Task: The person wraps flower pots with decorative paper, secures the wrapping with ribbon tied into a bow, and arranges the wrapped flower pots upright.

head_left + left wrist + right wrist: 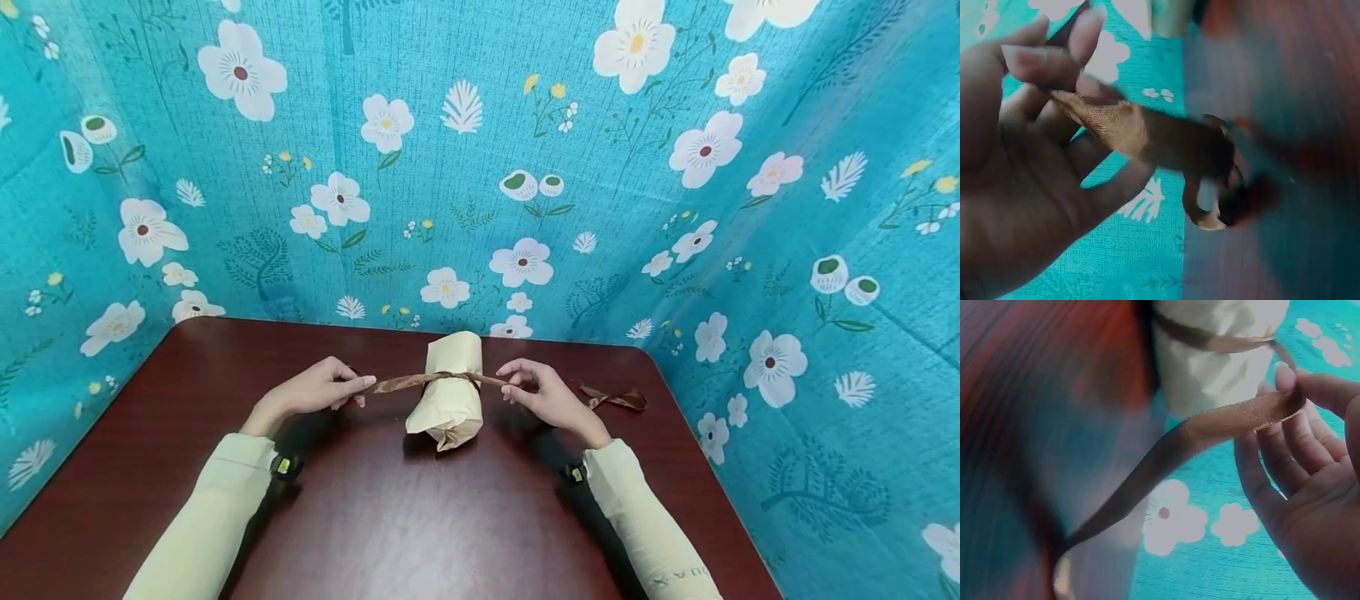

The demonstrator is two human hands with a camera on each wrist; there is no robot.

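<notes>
A parcel wrapped in cream paper (pixel 453 400) lies lengthwise on the table, its near end crumpled and folded. Around its middle runs a brown satin ribbon (pixel 405 382), crossed on top and stretched out to both sides. To the left of the parcel my left hand (pixel 318 387) pinches one ribbon end between thumb and fingers. On the other side my right hand (pixel 547 396) pinches the opposite length near the parcel. In the right wrist view the ribbon's loose tail (pixel 1222 422) hangs from my right fingers down to the table.
The dark red-brown table (pixel 360 517) has a glossy top. Beyond it and at both sides hangs a turquoise flowered cloth (pixel 465 217). Right of my right hand, the ribbon's tail (pixel 626 398) lies curled on the table.
</notes>
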